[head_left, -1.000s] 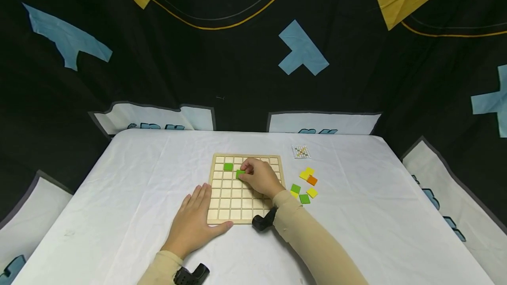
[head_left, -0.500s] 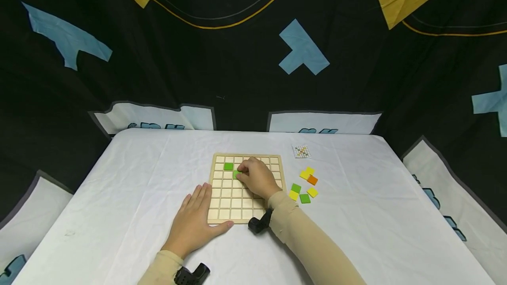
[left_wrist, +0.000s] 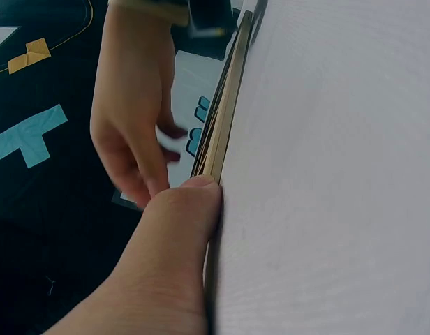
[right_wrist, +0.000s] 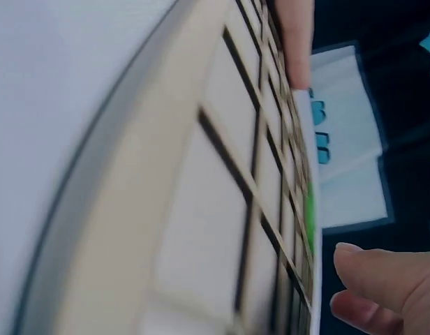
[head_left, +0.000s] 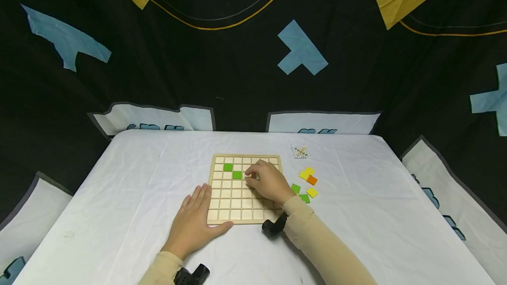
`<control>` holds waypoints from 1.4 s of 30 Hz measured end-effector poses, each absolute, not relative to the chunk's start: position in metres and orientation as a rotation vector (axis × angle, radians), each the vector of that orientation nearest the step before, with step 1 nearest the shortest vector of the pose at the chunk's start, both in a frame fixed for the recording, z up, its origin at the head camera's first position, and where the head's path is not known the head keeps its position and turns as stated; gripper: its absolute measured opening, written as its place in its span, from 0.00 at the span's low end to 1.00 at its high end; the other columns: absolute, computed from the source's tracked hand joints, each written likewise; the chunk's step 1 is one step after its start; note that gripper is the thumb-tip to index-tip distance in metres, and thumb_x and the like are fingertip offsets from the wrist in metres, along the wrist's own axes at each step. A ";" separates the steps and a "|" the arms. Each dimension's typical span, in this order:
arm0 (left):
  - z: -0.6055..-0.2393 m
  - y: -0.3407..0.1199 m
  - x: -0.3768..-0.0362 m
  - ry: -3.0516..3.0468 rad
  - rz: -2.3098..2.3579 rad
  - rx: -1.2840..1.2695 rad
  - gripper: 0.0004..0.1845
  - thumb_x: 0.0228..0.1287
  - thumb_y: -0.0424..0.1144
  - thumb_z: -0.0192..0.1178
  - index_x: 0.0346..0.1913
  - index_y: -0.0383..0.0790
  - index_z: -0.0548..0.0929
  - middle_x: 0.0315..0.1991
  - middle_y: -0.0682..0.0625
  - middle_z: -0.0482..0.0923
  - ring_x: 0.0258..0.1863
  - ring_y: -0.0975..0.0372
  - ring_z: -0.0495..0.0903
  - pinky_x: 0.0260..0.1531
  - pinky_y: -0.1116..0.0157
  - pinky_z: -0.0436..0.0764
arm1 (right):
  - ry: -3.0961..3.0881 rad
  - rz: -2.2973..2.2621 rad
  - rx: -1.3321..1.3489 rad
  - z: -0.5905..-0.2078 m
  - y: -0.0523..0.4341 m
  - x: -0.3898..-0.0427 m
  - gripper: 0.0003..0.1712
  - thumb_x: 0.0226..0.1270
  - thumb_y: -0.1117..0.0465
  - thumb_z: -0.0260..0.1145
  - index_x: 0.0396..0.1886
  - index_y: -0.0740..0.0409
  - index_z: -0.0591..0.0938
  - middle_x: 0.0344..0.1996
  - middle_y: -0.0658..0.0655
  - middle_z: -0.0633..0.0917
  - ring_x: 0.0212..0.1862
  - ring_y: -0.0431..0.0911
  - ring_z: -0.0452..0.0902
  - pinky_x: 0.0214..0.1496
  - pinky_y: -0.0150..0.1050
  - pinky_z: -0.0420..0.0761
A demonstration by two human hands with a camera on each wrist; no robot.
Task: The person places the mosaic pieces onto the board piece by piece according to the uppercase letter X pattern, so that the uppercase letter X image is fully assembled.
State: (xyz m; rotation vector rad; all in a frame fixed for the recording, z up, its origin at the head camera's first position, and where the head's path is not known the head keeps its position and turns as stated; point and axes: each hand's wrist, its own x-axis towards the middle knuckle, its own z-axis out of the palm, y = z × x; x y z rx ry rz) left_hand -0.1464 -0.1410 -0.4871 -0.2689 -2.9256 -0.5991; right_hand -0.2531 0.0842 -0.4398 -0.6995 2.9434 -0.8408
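A wooden grid board point(head_left: 237, 221) lies on the white cloth, with two green square tiles point(head_left: 236, 175) seated in its cells, one diagonal to the other. My left hand point(head_left: 194, 219) lies flat along the board's left side, fingers straight and thumb at the front edge; the left wrist view shows the thumb point(left_wrist: 180, 209) against the board's edge. Over the board, right of the nearer green tile, hovers my right hand point(head_left: 269, 181). Its thumb and fingers are loosely bent and apart, with nothing between them, also in the right wrist view.
Right of the board lie loose tiles: several yellow ones point(head_left: 312, 192), an orange one point(head_left: 312, 180) and green ones point(head_left: 295, 188). My right forearm partly covers this group. A small card with a printed grid pattern point(head_left: 301, 152) lies behind them. A black curtain point(head_left: 237, 78) stands beyond the table.
My right hand has let go of the green tile, which now lies flat in its cell, and has moved off to the right. My left hand has stayed in place.
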 end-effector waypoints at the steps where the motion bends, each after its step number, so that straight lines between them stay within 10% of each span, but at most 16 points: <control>1: -0.487 -0.141 -0.146 -2.927 -0.600 -0.267 0.65 0.50 0.80 0.56 0.76 0.30 0.56 0.78 0.39 0.54 0.78 0.46 0.53 0.77 0.46 0.53 | 2.944 -0.847 -0.687 -0.438 0.090 -0.252 0.11 0.68 0.55 0.68 0.47 0.51 0.87 0.38 0.46 0.82 0.39 0.41 0.76 0.43 0.37 0.78; 13: -0.491 -0.143 -0.146 -2.923 -0.593 -0.265 0.65 0.50 0.81 0.55 0.76 0.30 0.55 0.78 0.39 0.53 0.79 0.45 0.52 0.77 0.45 0.53 | 3.068 -0.751 -0.329 -0.431 0.179 -0.246 0.18 0.67 0.54 0.69 0.54 0.54 0.84 0.38 0.52 0.82 0.31 0.44 0.72 0.30 0.36 0.72; 29: -0.489 -0.141 -0.147 -2.922 -0.603 -0.259 0.65 0.50 0.80 0.55 0.76 0.30 0.56 0.78 0.39 0.53 0.79 0.46 0.52 0.76 0.45 0.53 | 3.074 -0.645 0.050 -0.449 0.232 -0.246 0.19 0.65 0.54 0.71 0.49 0.61 0.84 0.42 0.60 0.83 0.44 0.52 0.79 0.49 0.51 0.80; 42: -0.488 -0.139 -0.147 -2.932 -0.599 -0.266 0.65 0.50 0.80 0.55 0.76 0.30 0.56 0.78 0.38 0.53 0.79 0.45 0.52 0.76 0.44 0.53 | 3.034 -0.903 -0.009 -0.436 0.211 -0.247 0.12 0.65 0.57 0.69 0.43 0.55 0.78 0.31 0.54 0.81 0.24 0.44 0.70 0.24 0.34 0.68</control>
